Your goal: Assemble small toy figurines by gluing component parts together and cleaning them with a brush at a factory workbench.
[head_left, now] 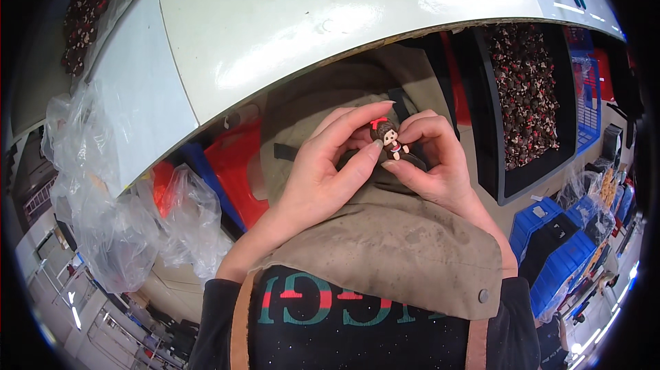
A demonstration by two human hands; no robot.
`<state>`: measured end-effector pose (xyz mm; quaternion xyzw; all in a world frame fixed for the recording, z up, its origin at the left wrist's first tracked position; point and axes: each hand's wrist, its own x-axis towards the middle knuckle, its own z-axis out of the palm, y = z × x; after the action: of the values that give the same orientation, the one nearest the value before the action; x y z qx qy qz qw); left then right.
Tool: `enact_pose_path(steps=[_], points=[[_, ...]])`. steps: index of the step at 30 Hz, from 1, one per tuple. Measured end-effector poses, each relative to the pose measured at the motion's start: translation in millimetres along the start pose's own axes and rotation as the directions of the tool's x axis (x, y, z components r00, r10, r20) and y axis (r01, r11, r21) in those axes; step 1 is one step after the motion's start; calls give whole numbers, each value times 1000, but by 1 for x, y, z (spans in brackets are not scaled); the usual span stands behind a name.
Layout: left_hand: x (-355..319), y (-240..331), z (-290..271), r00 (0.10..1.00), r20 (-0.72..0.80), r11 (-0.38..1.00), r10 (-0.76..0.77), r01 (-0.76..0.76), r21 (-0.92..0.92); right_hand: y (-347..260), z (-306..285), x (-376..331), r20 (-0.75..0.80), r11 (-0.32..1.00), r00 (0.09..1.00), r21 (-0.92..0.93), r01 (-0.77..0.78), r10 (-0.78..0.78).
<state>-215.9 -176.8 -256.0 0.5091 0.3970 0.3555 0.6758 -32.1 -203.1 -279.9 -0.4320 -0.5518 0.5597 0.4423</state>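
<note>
The small monkey figure (390, 139) looks like smooth, moulded plastic or rubber with a matt brown head. The apron (385, 246) is coarse matt cloth with a dull metal snap. The table (309, 19) is glossy white; the bags (110, 226) are thin, crinkled clear plastic.

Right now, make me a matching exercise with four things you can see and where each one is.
Things:
1. figurine
2. black tray
3. plastic bags
4. white table

Places:
A. far left
B. top, above the hands
C. between both hands' fingertips
D. right, full of small dark pieces

Pairs: 1-C, 2-D, 3-A, 4-B
</note>
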Motion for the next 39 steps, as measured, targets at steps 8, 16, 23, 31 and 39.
enact_pose_path(steps=[8, 16, 23, 31, 39], points=[[-3, -3, -5, 999, -27, 1000, -26, 25, -12, 2, 5, 6, 34, 999, 999, -38, 11, -10], [-4, 0, -6, 998, 41, 986, -41, 34, 166, 0, 10, 11, -35, 963, 984, -218, 161, -172], [-6, -5, -6, 999, 26, 989, -27, 23, 148, 5, 10, 3, 21, 988, 997, -133, 72, -70], [-9, -11, -5, 999, 21, 997, -48, 49, -56, 8, 10, 0, -15, 997, 998, -49, 58, -58], [-9, -9, -5, 998, 8, 993, -56, 56, -101, 10, 10, 1, 2, 993, 997, -82, 80, -80]])
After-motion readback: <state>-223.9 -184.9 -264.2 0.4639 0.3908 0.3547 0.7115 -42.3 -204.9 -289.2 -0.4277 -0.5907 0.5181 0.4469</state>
